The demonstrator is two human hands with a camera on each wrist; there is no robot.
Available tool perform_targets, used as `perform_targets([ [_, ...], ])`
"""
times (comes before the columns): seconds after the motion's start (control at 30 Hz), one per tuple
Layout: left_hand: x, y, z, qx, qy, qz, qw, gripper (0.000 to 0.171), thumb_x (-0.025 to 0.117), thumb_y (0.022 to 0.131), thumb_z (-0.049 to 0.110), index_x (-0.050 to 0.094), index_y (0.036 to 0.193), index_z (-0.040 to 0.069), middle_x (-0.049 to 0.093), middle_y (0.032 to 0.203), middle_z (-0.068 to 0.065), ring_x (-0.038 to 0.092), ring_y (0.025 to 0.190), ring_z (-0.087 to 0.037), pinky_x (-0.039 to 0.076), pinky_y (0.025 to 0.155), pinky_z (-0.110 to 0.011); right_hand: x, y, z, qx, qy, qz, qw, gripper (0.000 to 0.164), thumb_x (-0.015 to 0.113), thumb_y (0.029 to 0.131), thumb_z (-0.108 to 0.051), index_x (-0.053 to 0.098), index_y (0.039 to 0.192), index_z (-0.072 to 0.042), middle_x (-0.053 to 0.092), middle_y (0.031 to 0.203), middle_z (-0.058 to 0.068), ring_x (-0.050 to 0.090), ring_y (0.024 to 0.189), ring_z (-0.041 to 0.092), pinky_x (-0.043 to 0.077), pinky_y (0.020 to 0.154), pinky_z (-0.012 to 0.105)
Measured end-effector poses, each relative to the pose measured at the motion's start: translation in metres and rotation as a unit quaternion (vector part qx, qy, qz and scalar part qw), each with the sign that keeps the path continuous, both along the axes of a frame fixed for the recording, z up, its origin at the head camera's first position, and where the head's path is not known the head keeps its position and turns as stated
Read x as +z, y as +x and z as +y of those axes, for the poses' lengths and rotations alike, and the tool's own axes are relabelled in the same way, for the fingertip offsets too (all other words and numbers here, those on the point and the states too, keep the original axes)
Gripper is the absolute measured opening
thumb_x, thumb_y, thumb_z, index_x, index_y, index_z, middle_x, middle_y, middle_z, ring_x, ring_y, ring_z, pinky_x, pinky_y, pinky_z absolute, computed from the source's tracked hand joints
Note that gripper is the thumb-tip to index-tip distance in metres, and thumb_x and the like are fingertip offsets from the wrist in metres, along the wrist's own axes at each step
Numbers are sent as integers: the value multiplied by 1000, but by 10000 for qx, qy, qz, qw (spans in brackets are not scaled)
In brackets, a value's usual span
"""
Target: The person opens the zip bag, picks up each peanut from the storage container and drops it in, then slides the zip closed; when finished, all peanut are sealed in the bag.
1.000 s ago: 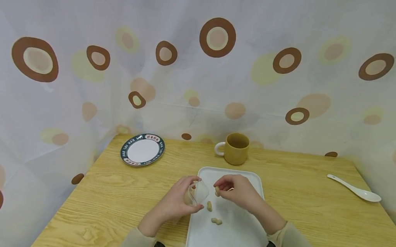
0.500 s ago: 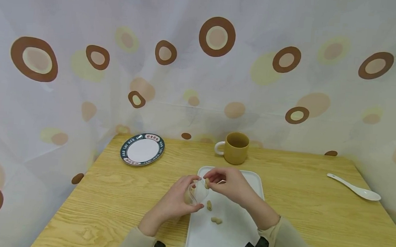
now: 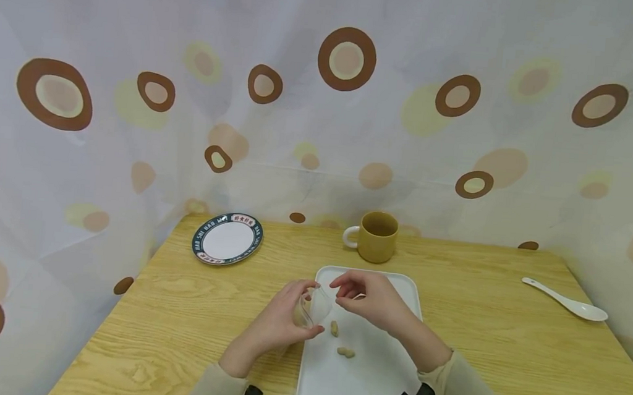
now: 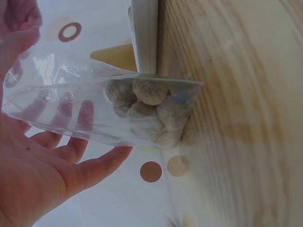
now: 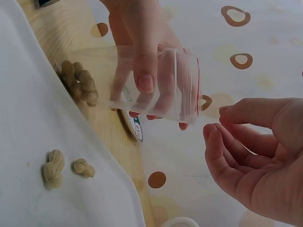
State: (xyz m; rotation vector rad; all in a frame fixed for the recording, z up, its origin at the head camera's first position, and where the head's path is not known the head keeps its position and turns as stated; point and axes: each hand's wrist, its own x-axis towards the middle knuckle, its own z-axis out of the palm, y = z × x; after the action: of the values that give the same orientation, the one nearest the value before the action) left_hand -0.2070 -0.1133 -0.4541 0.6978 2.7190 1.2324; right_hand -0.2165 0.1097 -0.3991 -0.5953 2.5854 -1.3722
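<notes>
My left hand [image 3: 284,319] holds a clear zip-lock bag [image 5: 106,61] upright at the tray's left edge, thumb on one side and fingers on the other. Several peanuts in their shells [image 4: 151,111] lie at the bottom of the bag. Just to the right of the bag's open mouth is my right hand [image 3: 375,301], its fingers loosely bent and nothing between thumb and fingertips. Two loose peanuts [image 5: 54,169] lie apart from each other on the white tray [image 3: 368,387], below the right hand.
A plate with a dark patterned rim [image 3: 199,238] lies at the back left of the wooden table [image 3: 132,338]. Behind the tray stands a mustard mug [image 3: 378,242] with a white handle. A white spoon [image 3: 586,310] lies at the far right. A patterned cloth [image 3: 285,21] hangs behind.
The right hand moved left to the bag's mouth with a peanut and let it go; it has now drawn slightly back to the right. The left hand has stayed in place with the bag.
</notes>
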Motion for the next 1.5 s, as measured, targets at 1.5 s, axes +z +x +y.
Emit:
perform_targets([
  [1.5, -1, -1, -2, 79, 12, 70, 9999, 73, 81, 80, 33, 45, 141, 16, 53, 135, -11, 53, 121, -25, 47, 102, -49, -73, 11, 19, 669, 854, -429, 9932, 24, 81, 78, -9, 70, 99, -6, 63, 81, -1, 54, 69, 10, 46, 60, 21],
])
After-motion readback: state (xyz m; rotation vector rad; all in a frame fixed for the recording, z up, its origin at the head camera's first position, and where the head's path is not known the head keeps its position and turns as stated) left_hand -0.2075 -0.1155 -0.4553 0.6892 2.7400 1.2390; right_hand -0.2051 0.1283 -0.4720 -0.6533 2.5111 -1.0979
